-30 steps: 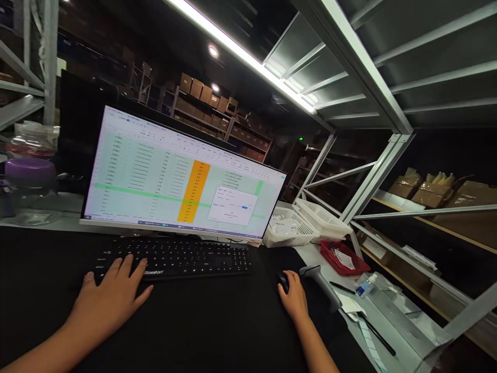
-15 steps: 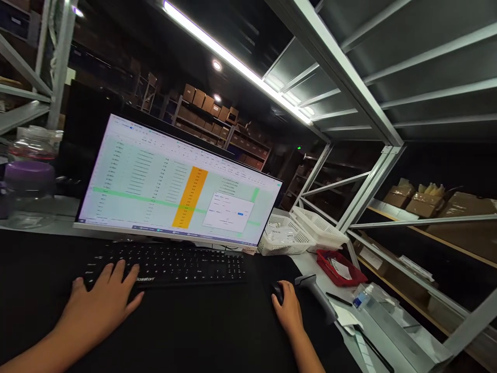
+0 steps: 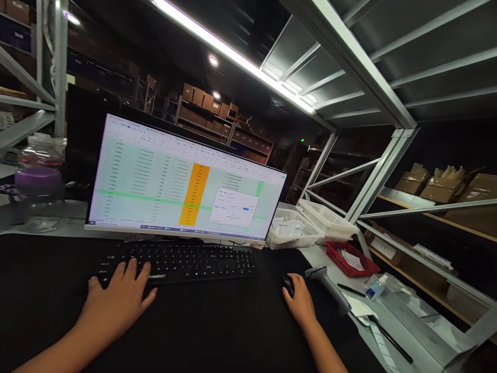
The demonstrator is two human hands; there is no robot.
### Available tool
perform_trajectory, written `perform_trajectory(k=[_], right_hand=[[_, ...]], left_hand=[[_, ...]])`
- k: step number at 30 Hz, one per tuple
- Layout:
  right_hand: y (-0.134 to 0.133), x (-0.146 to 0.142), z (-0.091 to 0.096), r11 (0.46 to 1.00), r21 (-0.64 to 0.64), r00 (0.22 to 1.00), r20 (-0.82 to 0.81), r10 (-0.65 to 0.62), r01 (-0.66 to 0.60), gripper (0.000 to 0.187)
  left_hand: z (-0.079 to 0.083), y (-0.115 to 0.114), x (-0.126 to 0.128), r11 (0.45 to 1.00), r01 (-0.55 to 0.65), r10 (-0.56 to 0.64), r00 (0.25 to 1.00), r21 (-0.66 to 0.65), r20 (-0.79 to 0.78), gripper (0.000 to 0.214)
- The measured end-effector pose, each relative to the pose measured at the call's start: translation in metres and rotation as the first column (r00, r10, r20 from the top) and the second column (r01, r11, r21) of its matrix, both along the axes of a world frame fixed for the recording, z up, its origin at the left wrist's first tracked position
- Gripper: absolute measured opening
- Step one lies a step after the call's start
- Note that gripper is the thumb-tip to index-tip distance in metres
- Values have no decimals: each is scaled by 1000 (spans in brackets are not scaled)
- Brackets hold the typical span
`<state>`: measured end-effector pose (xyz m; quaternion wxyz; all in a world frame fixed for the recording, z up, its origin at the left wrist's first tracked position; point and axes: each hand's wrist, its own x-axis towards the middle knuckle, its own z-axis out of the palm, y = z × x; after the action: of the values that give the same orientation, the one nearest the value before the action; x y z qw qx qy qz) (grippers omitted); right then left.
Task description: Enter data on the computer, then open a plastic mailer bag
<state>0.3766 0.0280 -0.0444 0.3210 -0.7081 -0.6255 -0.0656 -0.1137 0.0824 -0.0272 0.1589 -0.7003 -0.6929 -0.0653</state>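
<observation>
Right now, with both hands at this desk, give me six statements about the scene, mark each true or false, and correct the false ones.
1. The left hand is at the keyboard. True.
2. The right hand is holding a pen. False: it is on the black mouse.
3. The grey scanner lies to the right of the mouse. True.
4. The monitor is blank. False: it shows a spreadsheet with an orange column.
5. The red basket is stacked on the white baskets. False: it sits nearer the camera than them.
6. The purple lid is left of the monitor. True.
</observation>
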Motion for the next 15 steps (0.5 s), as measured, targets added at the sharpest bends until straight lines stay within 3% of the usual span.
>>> perform_trajectory(k=[9,15], right_hand=[[0,1,0,999,-28,999,-1,-33,33,50],[1,0,3,999,-24,999,-19,-32,32,44]], left_hand=[[-3,2,-3,1000,27,-27,999,11,46,65],[-3,4,-2,999,-2,1,999,-37,-43,69]])
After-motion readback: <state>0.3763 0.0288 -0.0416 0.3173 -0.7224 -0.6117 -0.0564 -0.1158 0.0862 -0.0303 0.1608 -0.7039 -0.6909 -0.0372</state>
